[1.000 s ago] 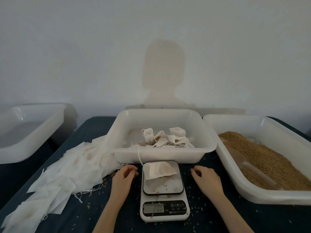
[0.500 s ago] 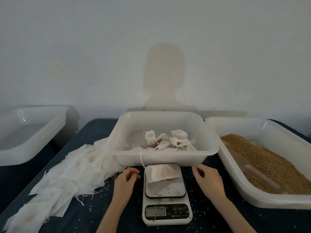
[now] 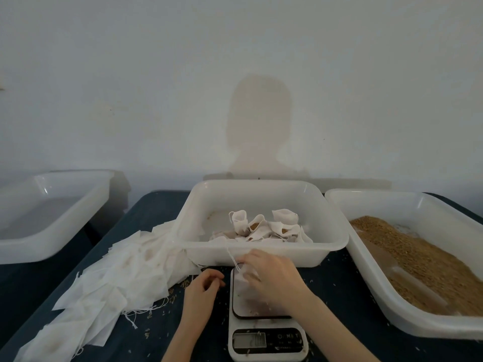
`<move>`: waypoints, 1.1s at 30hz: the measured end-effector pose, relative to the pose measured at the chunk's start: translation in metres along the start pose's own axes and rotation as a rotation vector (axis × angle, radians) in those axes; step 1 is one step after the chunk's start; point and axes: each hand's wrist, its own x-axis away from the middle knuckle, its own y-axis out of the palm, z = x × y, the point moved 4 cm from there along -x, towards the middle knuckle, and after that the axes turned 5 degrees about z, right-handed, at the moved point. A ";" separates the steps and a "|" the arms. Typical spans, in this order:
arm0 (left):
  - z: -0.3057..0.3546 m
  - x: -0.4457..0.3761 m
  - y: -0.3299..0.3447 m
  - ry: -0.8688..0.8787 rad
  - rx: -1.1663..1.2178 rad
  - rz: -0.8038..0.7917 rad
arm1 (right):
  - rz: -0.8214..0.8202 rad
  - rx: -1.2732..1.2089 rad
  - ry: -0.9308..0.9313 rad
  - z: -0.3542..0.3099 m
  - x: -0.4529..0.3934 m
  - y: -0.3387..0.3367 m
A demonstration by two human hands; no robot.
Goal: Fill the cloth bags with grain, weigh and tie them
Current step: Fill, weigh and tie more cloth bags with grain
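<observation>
Three white tubs ring my workspace: a bare one (image 3: 52, 218) far left, off the table, a middle one (image 3: 261, 205) holding filled cloth bags (image 3: 264, 227) with their mouths open, and a right one (image 3: 407, 257) banked with brown grain (image 3: 423, 259). A heap of flat empty bags (image 3: 115, 278) spills from the middle tub's left corner toward the near-left edge of the dark table (image 3: 156, 207), and loose kernels dot the cloth around the scale (image 3: 266, 343). My right hand (image 3: 271, 273) lies over the bag on the scale (image 3: 243, 286), fingers curled down onto the cloth, so most of the bag and platform is hidden; I cannot tell how tight the hold is. A drawstring (image 3: 232, 258) loops up from under the fingertips against the tub wall. My left hand (image 3: 203, 291) rests on the table just left of the scale, loosely curled, holding nothing. Half a second ago the right hand sat on the table right of the scale and the bag lay uncovered; the left has barely shifted. The display is too blurred to read
</observation>
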 end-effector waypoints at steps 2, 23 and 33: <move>-0.001 0.000 0.000 0.001 -0.011 -0.004 | 0.054 -0.072 0.045 0.004 -0.007 -0.006; 0.000 0.000 0.002 -0.011 -0.024 0.003 | -0.084 -0.039 0.403 0.051 -0.058 -0.015; 0.017 0.008 -0.017 0.202 -0.142 0.290 | 0.092 -0.078 0.271 0.023 -0.053 -0.036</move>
